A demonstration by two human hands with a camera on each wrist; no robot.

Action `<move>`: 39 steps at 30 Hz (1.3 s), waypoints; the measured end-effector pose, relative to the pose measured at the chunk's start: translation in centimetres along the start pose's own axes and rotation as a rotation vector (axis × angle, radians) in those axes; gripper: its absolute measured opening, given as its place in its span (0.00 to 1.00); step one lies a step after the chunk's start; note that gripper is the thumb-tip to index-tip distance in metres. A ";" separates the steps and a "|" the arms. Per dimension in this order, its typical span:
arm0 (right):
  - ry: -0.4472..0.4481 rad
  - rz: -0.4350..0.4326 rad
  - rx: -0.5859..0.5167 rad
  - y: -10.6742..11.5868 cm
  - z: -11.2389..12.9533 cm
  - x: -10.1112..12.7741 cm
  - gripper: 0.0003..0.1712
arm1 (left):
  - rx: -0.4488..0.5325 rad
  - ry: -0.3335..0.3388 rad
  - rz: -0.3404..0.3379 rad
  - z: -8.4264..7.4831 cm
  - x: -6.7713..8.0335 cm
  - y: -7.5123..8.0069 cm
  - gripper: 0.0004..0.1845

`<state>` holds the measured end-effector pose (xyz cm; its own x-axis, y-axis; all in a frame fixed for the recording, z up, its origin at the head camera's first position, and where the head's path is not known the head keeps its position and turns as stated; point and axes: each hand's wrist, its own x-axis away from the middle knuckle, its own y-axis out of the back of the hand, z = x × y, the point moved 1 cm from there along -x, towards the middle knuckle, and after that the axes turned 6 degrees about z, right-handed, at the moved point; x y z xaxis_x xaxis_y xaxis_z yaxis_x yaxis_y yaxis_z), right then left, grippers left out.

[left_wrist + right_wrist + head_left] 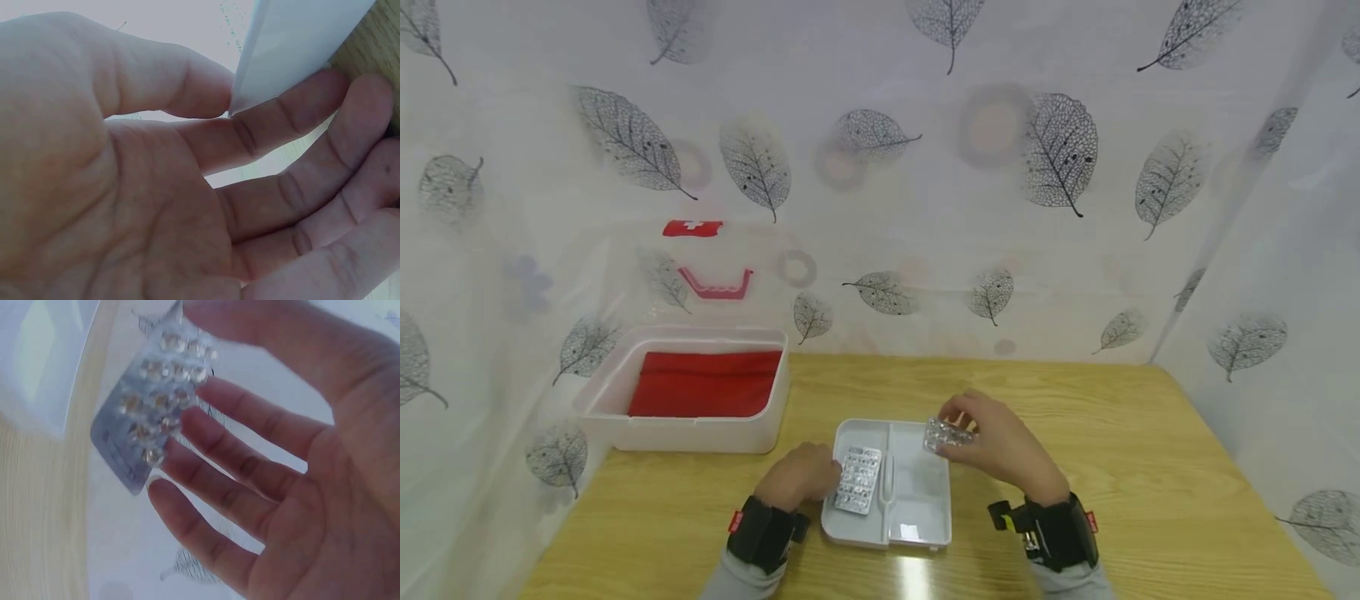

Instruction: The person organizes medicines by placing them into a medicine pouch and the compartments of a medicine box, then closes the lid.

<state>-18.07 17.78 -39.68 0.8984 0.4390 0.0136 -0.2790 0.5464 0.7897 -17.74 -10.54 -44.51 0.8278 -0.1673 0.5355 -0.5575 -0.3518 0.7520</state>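
A shallow white plastic case lies on the table, split by a central divider into left and right compartments. My left hand is at its left side; in the left wrist view, thumb and index finger pinch the case's wall. One silver blister pack sits in the left compartment. Above the upper part of the right compartment, my right hand holds another blister pack by one end. Clear round bubbles cover one face of that pack, and the pack is tilted.
At the left stands a larger whitish bin with folded red cloth inside. Behind the wooden table hangs a leaf-patterned curtain. A pink handle and a red label with a white cross appear behind the bin.
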 end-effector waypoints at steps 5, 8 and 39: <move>-0.024 -0.018 -0.015 -2.4 1.2 -2.6 0.20 | 0.015 -0.018 0.010 -0.4 -0.1 -0.3 0.13; -0.063 -0.007 0.002 -3.6 0.9 -3.5 0.19 | 0.017 -0.027 0.010 -0.7 -0.3 -0.6 0.14; -0.103 -0.013 0.216 -0.8 2.2 3.1 0.18 | 0.020 -0.019 0.005 0.4 -0.3 -0.1 0.14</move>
<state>-14.34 17.17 -38.91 0.9343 0.3519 0.0566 -0.1984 0.3816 0.9028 -17.93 -10.84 -44.95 0.8262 -0.1864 0.5317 -0.5605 -0.3688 0.7415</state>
